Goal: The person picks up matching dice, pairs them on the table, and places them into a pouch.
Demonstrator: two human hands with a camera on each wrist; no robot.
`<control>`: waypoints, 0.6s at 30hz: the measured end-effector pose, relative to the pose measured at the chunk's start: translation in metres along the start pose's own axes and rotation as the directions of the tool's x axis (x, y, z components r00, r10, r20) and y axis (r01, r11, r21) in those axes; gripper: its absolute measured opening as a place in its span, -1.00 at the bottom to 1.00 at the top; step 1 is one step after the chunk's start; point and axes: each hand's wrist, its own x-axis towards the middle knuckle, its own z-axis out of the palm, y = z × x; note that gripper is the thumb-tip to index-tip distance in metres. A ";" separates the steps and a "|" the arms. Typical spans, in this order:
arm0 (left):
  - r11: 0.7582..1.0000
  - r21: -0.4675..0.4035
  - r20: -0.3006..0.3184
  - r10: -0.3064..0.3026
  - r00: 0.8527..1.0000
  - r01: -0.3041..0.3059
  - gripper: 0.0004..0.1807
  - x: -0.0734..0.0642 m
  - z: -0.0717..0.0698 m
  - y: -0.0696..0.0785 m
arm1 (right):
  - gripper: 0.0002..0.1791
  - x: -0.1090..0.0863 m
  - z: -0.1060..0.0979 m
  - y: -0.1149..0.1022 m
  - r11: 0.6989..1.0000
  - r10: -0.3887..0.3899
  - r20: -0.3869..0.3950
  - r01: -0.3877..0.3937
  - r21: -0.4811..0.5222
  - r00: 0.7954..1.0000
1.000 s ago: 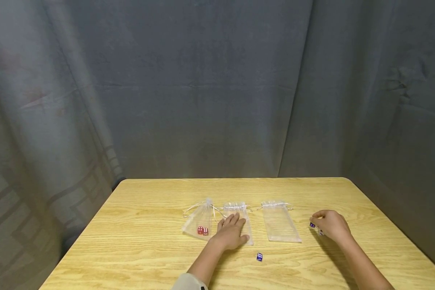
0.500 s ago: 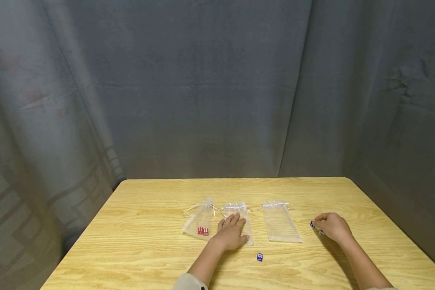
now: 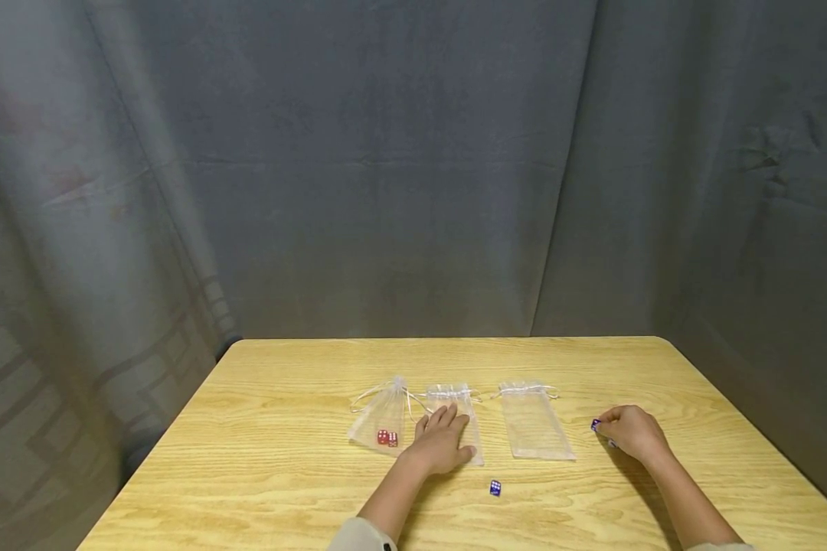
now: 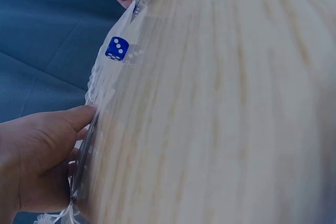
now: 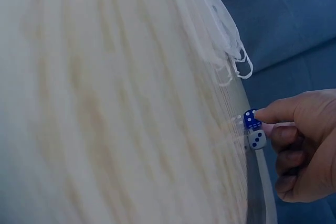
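Observation:
My left hand (image 3: 438, 444) lies with fingers spread on the middle sheer white drawstring bag (image 3: 475, 441), covering much of it. At the right, my right hand (image 3: 632, 432) has its fingertips on a blue die (image 3: 596, 425), pinching it at the table top. In the right wrist view, the forefinger touches that blue die (image 5: 251, 119), and a white die (image 5: 257, 139) with dark pips sits close beside it. The thumb is mostly hidden there. Another blue die (image 3: 495, 488) rests on the table in front of the bags, to the right of my left hand.
To the left, a drawn-up sheer bag (image 3: 368, 425) contains red dice (image 3: 387, 438). A flat sheer bag (image 3: 534, 425) lies between my hands. The wooden table (image 3: 282, 459) ends at a grey curtain (image 3: 386, 191) behind.
My right hand has lowered slightly, bringing the blue die down beside the white one. My left hand stays on the middle bag.

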 end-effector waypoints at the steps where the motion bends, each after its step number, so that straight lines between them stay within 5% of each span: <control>1: 1.000 0.003 -0.002 0.001 1.000 -0.001 -0.39 0.000 0.000 0.000 | -0.73 0.000 0.000 0.000 1.000 0.001 -0.001 -0.001 0.002 1.000; 18: 1.000 0.029 -0.011 0.001 1.000 -0.001 -0.39 0.002 0.003 -0.002 | -0.72 -0.007 -0.004 -0.011 1.000 -0.009 -0.023 0.009 0.012 1.000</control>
